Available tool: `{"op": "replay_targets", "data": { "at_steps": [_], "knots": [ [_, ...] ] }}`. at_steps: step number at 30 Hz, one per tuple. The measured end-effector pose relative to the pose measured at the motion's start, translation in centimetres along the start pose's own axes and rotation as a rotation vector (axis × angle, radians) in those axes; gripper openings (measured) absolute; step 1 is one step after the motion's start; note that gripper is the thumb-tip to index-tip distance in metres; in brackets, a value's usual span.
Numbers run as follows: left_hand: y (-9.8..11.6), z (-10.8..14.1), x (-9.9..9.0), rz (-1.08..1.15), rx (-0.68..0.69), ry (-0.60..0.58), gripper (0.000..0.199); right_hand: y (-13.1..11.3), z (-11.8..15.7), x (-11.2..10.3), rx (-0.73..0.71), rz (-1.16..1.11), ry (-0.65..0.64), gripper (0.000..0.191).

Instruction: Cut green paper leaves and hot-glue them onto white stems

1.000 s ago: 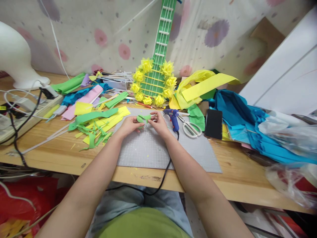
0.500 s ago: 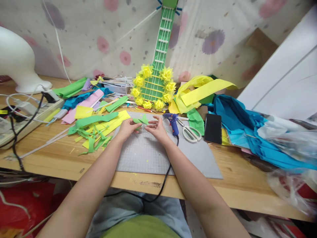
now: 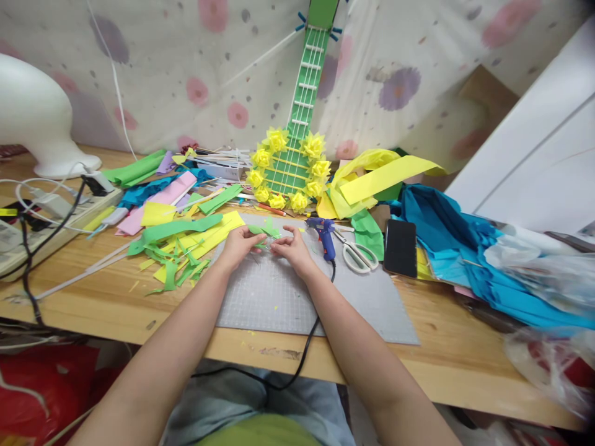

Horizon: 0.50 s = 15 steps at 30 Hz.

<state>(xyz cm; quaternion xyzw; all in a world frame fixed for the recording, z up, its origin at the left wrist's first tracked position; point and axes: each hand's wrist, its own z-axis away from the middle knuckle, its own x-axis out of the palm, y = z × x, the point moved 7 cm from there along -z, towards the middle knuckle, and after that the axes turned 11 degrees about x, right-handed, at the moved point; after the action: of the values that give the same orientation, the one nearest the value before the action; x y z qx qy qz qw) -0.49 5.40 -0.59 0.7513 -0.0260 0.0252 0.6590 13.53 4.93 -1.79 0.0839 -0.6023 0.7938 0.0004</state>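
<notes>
Over the grey cutting mat (image 3: pixel 279 303), a small cut piece of green crepe paper (image 3: pixel 264 228) is between my hands. My left hand (image 3: pixel 239 246) pinches its left side between thumb and fingers. From the right, my right hand (image 3: pixel 296 253) has thumb and forefinger closed at its lower right edge, index side raised; the exact contact is too small to see. Just right of my right hand lie a blue glue gun (image 3: pixel 325 238) and white-handled scissors (image 3: pixel 360 257). Behind stands a green paper guitar (image 3: pixel 297 158) ringed with yellow paper flowers (image 3: pixel 313 145).
Green paper scraps (image 3: pixel 176 254) and yellow strips (image 3: pixel 218 232) lie to the left, near a power strip (image 3: pixel 69 217). A black phone (image 3: pixel 400 249) and blue crepe paper (image 3: pixel 437 223) lie to the right. The glue gun's black cord (image 3: pixel 304 356) runs over the table edge.
My right thumb and forefinger have come closer together at the green paper. The camera view has tilted slightly, so everything sits a little lower.
</notes>
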Motion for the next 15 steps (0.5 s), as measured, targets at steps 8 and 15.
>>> {"op": "replay_targets", "data": {
  "at_steps": [8,15],
  "knots": [
    [0.41,0.19,0.27,0.007,-0.01,-0.012,0.041,-0.12,0.08,0.05,-0.017,0.036,0.0,0.049],
    [0.32,0.16,0.28,-0.009,-0.009,-0.012,0.042,-0.41,0.25,0.2,-0.02,0.079,-0.027,0.042]
  ]
}}
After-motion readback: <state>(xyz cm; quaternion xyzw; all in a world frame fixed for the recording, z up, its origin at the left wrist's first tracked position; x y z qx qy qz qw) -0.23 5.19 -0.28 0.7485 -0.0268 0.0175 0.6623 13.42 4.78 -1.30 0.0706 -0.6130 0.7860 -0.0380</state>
